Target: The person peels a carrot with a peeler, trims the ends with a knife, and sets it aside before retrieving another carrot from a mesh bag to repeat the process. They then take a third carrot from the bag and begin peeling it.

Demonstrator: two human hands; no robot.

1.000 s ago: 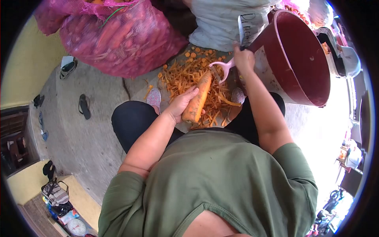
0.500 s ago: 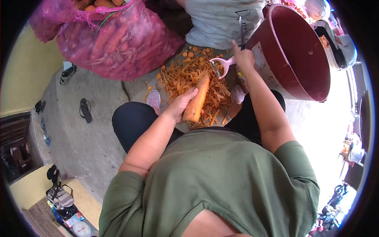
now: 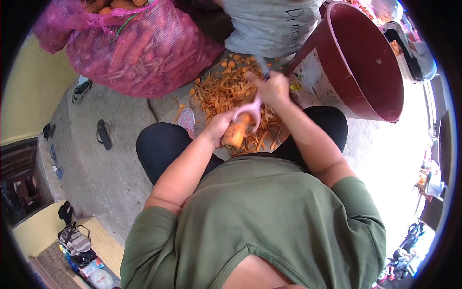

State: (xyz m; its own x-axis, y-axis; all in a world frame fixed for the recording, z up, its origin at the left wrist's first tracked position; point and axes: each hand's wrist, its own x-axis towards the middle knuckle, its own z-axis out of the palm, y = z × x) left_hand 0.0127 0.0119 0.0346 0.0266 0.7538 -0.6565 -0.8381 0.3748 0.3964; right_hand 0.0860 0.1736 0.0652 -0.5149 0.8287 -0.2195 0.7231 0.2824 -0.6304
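The person sits low over a grey concrete floor, cracked and stained. The left hand keeps a closed grip round the lower half of a carrot, which tilts up toward 1 o'clock just in front of the knees. The right hand is fisted tight on a pink peeler, whose head lies against the carrot's upper part. Under and beyond the carrot, orange peelings are heaped on the floor, with a few round slices at their 12 o'clock edge. At 11 o'clock from the heap slumps a pink mesh sack full of carrots; at 12 o'clock leans a white sack; at 2 o'clock tips a large maroon tub. A black sandal lies at 9 o'clock, near a yellow wall, and a weighing scale sits at 7 o'clock.
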